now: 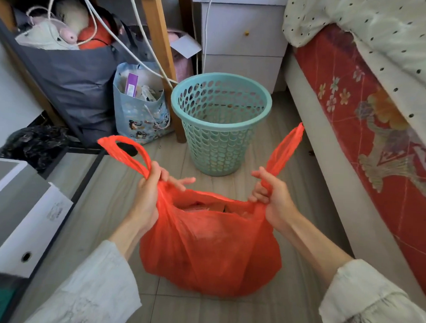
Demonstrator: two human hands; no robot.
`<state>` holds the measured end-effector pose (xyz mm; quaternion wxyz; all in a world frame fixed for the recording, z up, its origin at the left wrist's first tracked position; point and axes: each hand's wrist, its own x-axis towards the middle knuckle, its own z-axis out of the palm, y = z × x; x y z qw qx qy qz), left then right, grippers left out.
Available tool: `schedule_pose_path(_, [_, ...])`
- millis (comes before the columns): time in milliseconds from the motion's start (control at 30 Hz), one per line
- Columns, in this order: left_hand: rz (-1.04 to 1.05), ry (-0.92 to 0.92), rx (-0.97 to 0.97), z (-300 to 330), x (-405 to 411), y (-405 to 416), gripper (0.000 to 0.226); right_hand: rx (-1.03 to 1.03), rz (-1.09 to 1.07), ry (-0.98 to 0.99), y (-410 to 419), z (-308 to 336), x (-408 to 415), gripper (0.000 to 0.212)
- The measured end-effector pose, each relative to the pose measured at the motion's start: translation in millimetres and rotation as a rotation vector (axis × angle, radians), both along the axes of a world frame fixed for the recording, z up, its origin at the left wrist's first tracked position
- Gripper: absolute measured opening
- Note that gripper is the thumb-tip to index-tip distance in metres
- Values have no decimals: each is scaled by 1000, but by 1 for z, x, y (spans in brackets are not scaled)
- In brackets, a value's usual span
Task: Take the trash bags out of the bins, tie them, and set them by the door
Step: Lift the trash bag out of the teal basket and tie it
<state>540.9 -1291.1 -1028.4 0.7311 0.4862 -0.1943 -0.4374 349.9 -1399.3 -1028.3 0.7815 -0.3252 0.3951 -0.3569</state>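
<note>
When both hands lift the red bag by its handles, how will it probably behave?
The red bag is thin, wrinkled film, so it will likely sag and swing rather than keep its shape. Its bulging lower part suggests some weight, so the handles may stretch into narrow strips. The left hand and right hand already grip bunched plastic, which probably slips little.

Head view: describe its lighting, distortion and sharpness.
Head view: soft, even daylight with no harsh glare; the wide lens bends the bed edge and the desk leg; the red bag, the teal bin and both hands, left and right, look sharp, while the sleeves at the bottom corners look slightly soft.
</note>
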Motion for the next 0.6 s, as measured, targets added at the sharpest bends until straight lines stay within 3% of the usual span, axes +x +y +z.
schedule_pose_path(300, [93,291,-27,-4,5,1,50,154,-218,-223,-7,-9,-9,43])
schedule_pose_path(433, [76,289,45,-11,13,1,53,2,-121,-20,0,-3,-5,55])
schedule_pose_path(500, [55,262,114,-12,11,-1,48,1,-117,-13,-1,-2,-3,58])
schedule_pose_path(600, [29,237,137,-10,9,-4,25,9,-99,15,-4,-2,-4,41])
